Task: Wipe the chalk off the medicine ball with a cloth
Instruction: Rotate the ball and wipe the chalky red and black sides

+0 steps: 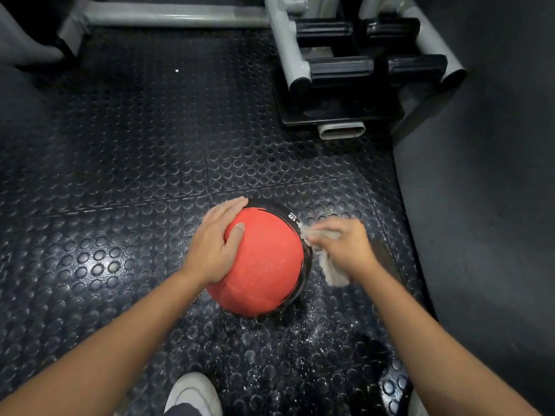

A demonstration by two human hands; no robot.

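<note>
A: On the medicine ball [264, 265], left side, what's there?
B: Your left hand [214, 244], laid flat with fingers spread wide and thumb on the red panel. The ball sits on the studded floor [120, 175].
A: And right of the ball?
B: Your right hand [345, 247], blurred, grips the cloth [335, 273] bunched against the ball's black band. Chalk dust [315, 331] speckles the floor beside it.

round rubber medicine ball [264, 265]: red, black band, white print. crumpled cloth [334, 273] right of ball: off-white. studded rubber floor [135, 145] under ball: black, round-dot pattern, white specks.
</note>
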